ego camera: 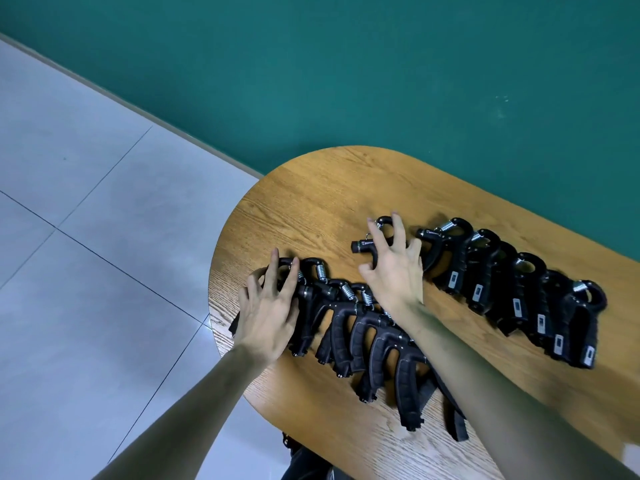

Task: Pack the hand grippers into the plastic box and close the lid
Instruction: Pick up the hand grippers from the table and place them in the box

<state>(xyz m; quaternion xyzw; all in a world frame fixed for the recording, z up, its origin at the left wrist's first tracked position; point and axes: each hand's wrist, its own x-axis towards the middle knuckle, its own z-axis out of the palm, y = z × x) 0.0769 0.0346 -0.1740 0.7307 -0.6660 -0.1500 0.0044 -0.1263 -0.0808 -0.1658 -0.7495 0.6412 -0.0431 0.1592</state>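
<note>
Several black hand grippers with metal springs lie on the wooden table (pixel 311 202). A near row (pixel 367 337) runs from the table's left end toward me. A far row (pixel 519 296) runs along the right. My left hand (pixel 270 313) rests with spread fingers on the leftmost gripper (pixel 304 327) of the near row. My right hand (pixel 394 268) lies fingers apart over a single gripper (pixel 367 244) that sits between the two rows; whether it grips it is unclear. No plastic box is in view.
The oval table stands against a teal wall (pixel 346 64). Grey floor tiles (pixel 86 237) lie beyond the table's rounded left edge. Bare wood shows behind the grippers and at the near right corner.
</note>
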